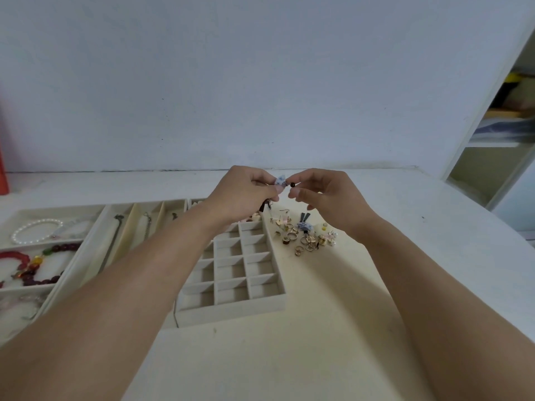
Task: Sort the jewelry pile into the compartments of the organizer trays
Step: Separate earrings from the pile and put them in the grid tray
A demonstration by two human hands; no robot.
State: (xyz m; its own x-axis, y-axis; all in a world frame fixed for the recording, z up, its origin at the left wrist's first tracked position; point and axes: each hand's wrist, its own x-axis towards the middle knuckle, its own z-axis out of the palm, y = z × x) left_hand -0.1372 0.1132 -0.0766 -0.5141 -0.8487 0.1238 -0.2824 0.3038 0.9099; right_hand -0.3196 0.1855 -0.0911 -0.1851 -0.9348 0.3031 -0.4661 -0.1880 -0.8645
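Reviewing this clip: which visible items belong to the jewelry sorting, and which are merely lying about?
Job:
small earring piece pinched by left hand and right hand
jewelry pile
grid tray
bracelet tray
pearl bracelet

Lying about:
orange object
shelf unit

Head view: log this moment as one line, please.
left hand: pinches small earring | right hand: pinches its dark bead end | jewelry pile: right of grid tray | stage: unsorted

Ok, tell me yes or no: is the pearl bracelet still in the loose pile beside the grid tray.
No, the pearl bracelet lies in a compartment of the leftmost tray, far from the loose pile.
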